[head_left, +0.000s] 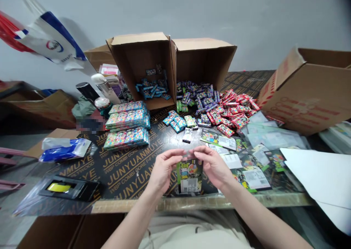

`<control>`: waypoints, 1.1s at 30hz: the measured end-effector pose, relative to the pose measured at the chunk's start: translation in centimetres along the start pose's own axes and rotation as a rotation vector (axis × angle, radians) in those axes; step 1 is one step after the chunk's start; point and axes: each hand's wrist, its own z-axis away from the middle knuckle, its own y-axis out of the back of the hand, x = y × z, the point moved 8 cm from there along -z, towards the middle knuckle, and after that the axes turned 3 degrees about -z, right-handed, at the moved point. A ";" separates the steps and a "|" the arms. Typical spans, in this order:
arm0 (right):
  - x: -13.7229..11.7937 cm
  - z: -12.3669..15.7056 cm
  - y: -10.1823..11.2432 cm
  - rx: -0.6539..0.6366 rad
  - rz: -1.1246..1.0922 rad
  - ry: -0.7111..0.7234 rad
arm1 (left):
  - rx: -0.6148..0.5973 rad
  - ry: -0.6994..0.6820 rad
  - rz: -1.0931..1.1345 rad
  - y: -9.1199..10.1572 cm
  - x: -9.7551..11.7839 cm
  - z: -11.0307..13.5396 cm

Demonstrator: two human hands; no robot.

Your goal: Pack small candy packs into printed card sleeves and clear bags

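Note:
My left hand (165, 168) and my right hand (215, 165) meet over the front of the table, thumbs and fingers pinched at the top edge of a flat, dark printed packet (191, 179). It hangs upright, with green sides, colourful lettering and a pale label panel; whether it is a card or a bag I cannot tell. Just beyond my fingers lies a small white-and-black packet (187, 135). Behind it are small blue packets (178, 123) and a pale green packet (189, 121). More dark printed packets (251, 177) lie flat to the right of my right hand.
Two open cartons (142, 40) lie tipped at the back, with blue and purple packets (203, 97) spilling forward. Red packets (233, 110) are heaped beside them. Stacked colourful boxes (126, 137) stand left. Clear sleeves (274, 135), white sheets (323, 179) and another carton (309, 91) are right.

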 end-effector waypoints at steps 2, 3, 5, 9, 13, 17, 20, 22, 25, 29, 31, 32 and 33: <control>-1.2 0.4 1.1 0.052 0.204 0.161 | -0.033 -0.161 -0.241 -0.2 2.0 0.9; -2.0 0.8 1.3 0.050 0.320 0.267 | -0.037 -0.273 -0.367 -0.4 3.1 1.5; -3.1 1.9 0.9 -0.032 0.506 0.443 | -0.047 -0.462 -0.567 -0.9 4.5 2.6; -4.0 2.9 0.0 -0.158 0.652 0.523 | -0.054 -0.519 -0.686 -1.0 5.2 2.7; -4.4 2.2 -0.2 -0.148 0.648 0.335 | -0.159 -0.388 -0.659 -1.6 4.9 1.8; -4.2 1.9 -0.4 -0.160 0.548 0.184 | -0.197 -0.451 -0.702 -2.4 5.5 2.1; -4.0 1.9 -0.1 -0.146 0.531 0.177 | -0.215 -0.461 -0.715 -2.6 5.5 2.2; -3.7 1.9 0.2 -0.140 0.508 0.157 | -0.242 -0.426 -0.692 -2.5 5.2 2.0; -3.4 1.9 0.7 -0.111 0.468 0.149 | -0.253 -0.420 -0.704 -2.6 5.3 1.7; -3.5 2.1 1.0 -0.074 0.483 0.202 | -0.261 -0.504 -0.802 -3.1 5.8 2.0; -3.6 2.2 1.0 -0.086 0.505 0.246 | -0.267 -0.603 -0.882 -3.5 6.0 2.8; -3.7 2.3 0.9 -0.102 0.524 0.279 | -0.269 -0.664 -0.933 -3.6 6.0 3.2; -3.9 2.5 0.8 -0.127 0.551 0.326 | -0.270 -0.727 -0.985 -3.7 6.0 3.7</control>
